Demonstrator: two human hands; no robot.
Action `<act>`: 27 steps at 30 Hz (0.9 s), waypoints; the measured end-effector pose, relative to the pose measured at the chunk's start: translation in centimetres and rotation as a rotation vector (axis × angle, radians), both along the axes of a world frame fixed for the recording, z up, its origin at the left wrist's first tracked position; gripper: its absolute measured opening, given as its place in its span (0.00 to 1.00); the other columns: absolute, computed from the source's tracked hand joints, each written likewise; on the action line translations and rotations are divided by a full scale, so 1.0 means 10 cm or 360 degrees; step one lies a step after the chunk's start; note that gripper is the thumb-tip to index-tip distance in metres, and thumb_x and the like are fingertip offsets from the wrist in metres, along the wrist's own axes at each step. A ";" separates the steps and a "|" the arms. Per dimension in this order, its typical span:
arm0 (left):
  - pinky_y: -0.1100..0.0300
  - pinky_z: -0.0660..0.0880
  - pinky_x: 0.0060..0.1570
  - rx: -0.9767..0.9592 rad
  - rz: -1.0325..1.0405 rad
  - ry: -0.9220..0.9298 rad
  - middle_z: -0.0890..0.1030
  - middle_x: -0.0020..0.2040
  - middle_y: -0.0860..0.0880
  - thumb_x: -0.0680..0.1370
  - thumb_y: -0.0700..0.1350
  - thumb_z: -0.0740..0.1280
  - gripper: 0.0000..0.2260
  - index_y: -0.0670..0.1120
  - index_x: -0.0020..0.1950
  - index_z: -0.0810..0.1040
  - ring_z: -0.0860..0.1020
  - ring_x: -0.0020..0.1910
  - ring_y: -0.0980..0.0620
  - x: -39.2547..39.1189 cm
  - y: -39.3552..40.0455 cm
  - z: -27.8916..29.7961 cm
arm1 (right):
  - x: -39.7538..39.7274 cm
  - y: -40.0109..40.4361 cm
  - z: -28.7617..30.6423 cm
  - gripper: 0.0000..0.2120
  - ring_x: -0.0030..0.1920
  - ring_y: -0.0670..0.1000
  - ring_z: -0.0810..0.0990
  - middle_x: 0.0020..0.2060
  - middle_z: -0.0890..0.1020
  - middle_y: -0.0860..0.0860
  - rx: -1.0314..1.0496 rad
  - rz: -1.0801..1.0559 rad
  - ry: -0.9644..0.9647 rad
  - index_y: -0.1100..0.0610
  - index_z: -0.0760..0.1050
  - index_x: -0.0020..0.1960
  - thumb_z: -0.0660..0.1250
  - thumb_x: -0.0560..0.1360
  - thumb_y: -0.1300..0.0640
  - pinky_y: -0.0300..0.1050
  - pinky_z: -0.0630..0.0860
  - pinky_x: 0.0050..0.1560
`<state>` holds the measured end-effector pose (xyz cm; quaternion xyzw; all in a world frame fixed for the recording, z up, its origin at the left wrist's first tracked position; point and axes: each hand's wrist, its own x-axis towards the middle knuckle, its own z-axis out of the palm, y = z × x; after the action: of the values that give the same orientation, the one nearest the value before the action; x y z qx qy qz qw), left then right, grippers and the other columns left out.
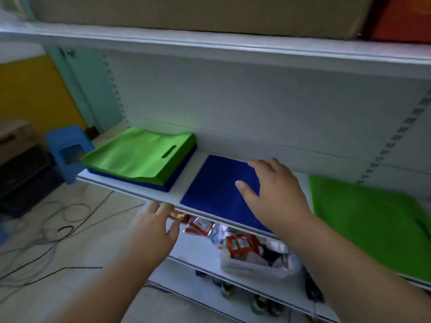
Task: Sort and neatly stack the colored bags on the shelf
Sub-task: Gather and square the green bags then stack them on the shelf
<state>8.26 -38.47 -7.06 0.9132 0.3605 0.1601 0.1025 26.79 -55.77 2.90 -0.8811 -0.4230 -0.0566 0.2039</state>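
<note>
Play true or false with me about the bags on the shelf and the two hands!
1. The right hand lies flat on the blue bag. True.
2. The left stack has a red bag on top. False: a green bag tops it, with blue beneath.
3. The left hand grips a bag. False: it holds nothing, its fingers at the shelf front edge.
4. A loose green bag lies to the right of the blue bag. True.
5. The blue bag lies on the floor. False: it lies on the shelf.
</note>
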 end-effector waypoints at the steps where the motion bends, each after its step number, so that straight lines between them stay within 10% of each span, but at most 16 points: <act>1: 0.56 0.75 0.39 -0.0016 0.0040 0.0002 0.77 0.57 0.51 0.77 0.53 0.65 0.14 0.52 0.61 0.76 0.80 0.46 0.48 -0.16 0.19 0.01 | -0.13 0.21 0.02 0.27 0.64 0.54 0.71 0.64 0.73 0.52 0.0001 0.0022 0.0004 0.53 0.67 0.72 0.60 0.78 0.40 0.51 0.69 0.63; 27: 0.56 0.76 0.36 -0.0126 0.0127 0.0024 0.76 0.55 0.51 0.78 0.57 0.62 0.21 0.55 0.70 0.68 0.79 0.44 0.48 -0.76 3.27 -0.11 | -0.46 2.99 -0.20 0.24 0.54 0.61 0.77 0.56 0.79 0.58 -0.0101 -0.0213 -0.0041 0.57 0.73 0.64 0.67 0.75 0.44 0.53 0.75 0.53</act>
<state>0.69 -5.81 -8.11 0.8945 0.4035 0.1427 0.1294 22.19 -25.86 0.91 -0.9125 -0.3675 -0.0681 0.1662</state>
